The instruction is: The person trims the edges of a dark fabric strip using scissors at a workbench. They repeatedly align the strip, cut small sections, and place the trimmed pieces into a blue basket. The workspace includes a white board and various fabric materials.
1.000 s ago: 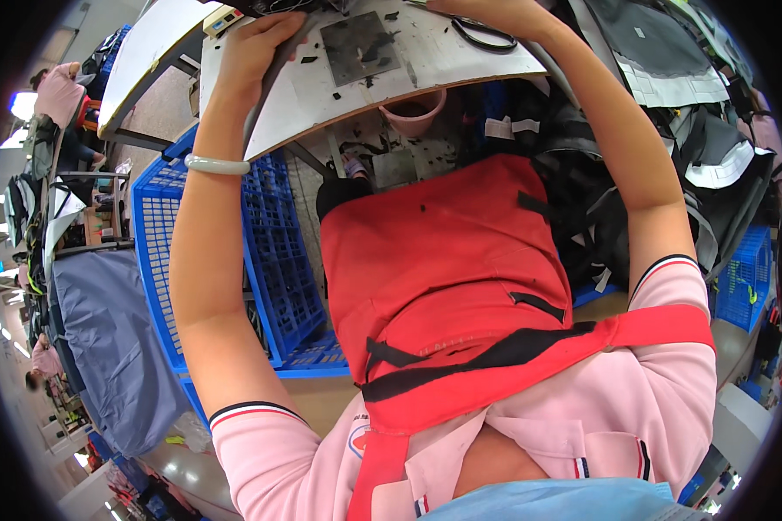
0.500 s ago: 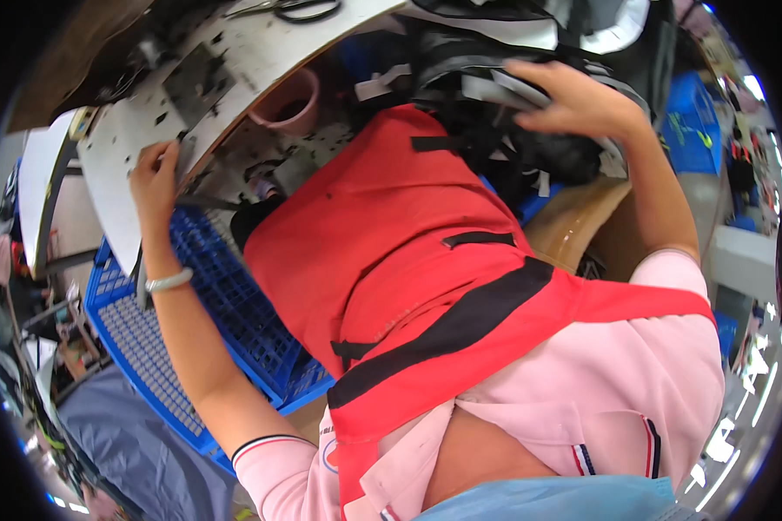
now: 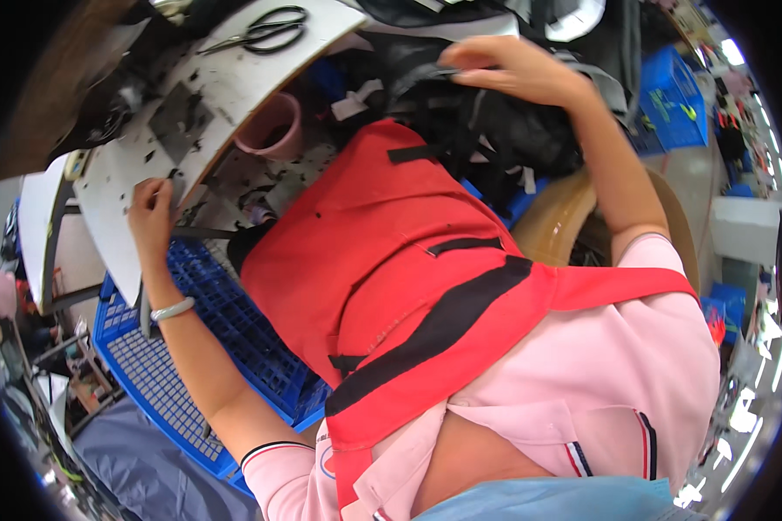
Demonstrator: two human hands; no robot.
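My left hand (image 3: 153,211) rests at the edge of the white table (image 3: 113,193), fingers curled together. Whatever they may hold is hidden. My right hand (image 3: 521,71) is stretched out over a heap of black fabric pieces and straps (image 3: 530,130), its thumb apart from the extended fingers, slightly blurred, with nothing visible between them. Scissors with black handles (image 3: 275,30) lie on the far part of the table. Near them is a dark square patch (image 3: 181,123) among black scraps.
Under the table edge stands a pink bin (image 3: 274,143). A blue plastic crate (image 3: 161,360) is beside my left arm, a cardboard box (image 3: 558,213) below my right arm. Another blue crate (image 3: 673,100) sits at far right. My red apron (image 3: 382,234) covers my lap.
My right hand has moved left, away from the grey and white piece it was beside. More of the scissors shows. My left hand stays at the table edge, still curled.
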